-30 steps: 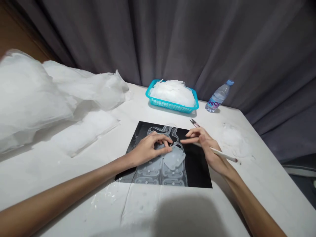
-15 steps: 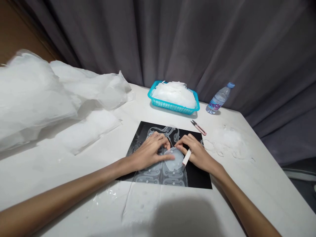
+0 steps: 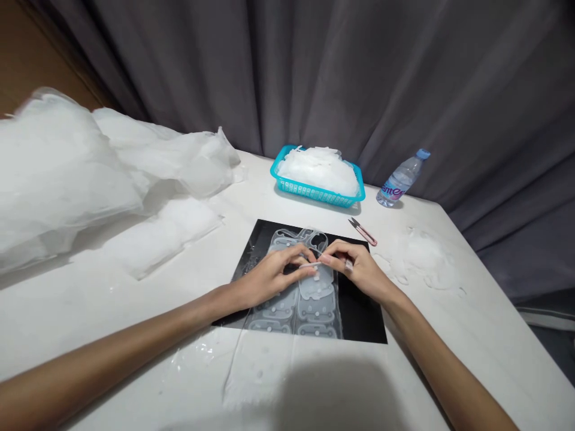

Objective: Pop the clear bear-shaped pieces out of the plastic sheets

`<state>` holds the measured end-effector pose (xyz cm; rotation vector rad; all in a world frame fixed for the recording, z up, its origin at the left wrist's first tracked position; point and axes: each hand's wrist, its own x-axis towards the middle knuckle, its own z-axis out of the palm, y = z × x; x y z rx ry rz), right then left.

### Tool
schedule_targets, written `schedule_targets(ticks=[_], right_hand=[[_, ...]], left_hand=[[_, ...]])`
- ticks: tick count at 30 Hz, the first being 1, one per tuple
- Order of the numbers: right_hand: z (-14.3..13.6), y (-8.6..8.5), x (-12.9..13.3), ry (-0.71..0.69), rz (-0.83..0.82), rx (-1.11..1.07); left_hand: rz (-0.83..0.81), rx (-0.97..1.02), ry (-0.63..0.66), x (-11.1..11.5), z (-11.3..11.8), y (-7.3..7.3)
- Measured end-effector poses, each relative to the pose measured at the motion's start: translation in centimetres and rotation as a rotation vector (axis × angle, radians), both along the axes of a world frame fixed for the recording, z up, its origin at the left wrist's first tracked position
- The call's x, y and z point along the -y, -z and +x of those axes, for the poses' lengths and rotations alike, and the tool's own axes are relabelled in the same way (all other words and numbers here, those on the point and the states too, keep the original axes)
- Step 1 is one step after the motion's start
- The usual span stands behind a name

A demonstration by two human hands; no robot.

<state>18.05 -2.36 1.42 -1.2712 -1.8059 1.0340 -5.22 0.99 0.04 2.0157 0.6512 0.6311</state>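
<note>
A translucent, rounded flexible piece point(image 3: 315, 289) is pinched along its upper edge by my left hand point(image 3: 276, 274), with thumb and fingers closed on it. From the other side my right hand point(image 3: 359, 268) has its fingertips closed at that same edge, close against the left fingertips. Between the right fingers the end of a small white stick-like object point(image 3: 348, 264) shows. Beneath both hands lies a translucent sheet of moulded pieces point(image 3: 273, 310), on a black mat point(image 3: 363, 317). The exact fingertip contact is partly hidden.
Thread snips point(image 3: 363, 231) lie at the mat's far right corner. Behind stand a turquoise basket point(image 3: 314, 194) heaped with white pieces and a water bottle point(image 3: 401, 181). Clear scraps point(image 3: 424, 257) lie to the right. Large filled plastic bags point(image 3: 67, 161) cover the far left.
The fingertips of both hands have come together at the piece's upper edge. The white stick has turned from pointing down to nearly end-on, and the piece has tilted.
</note>
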Motion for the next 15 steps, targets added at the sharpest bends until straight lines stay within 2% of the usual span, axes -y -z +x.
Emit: schedule_targets(ticks=[3, 5, 7, 9, 12, 15], right_hand=[[0.1, 1.5, -0.5, 0.248, 0.145, 0.238], [0.3, 2.3, -0.9, 0.4, 0.263, 0.402], [0.7, 2.6, -1.2, 0.412, 0.304, 0.461], [1.4, 2.3, -1.3, 0.333, 0.298, 0.426], [2.4, 1.3, -0.8, 0.29, 0.296, 0.299], [2.4, 0.4, 0.4, 0.296, 0.271, 0.123]], left_hand=[[0.306, -0.017, 0.052, 1.1, -0.1, 0.0], [0.393, 0.001, 0.086, 1.8, -0.2, -0.1], [0.255, 0.025, 0.045, 1.9, -0.1, -0.3], [-0.038, 0.071, -0.012, 1.6, -0.1, -0.5], [-0.427, 0.19, 0.006, 0.6, 0.1, -0.6], [-0.535, 0.233, 0.017, 0.1, 0.3, -0.6]])
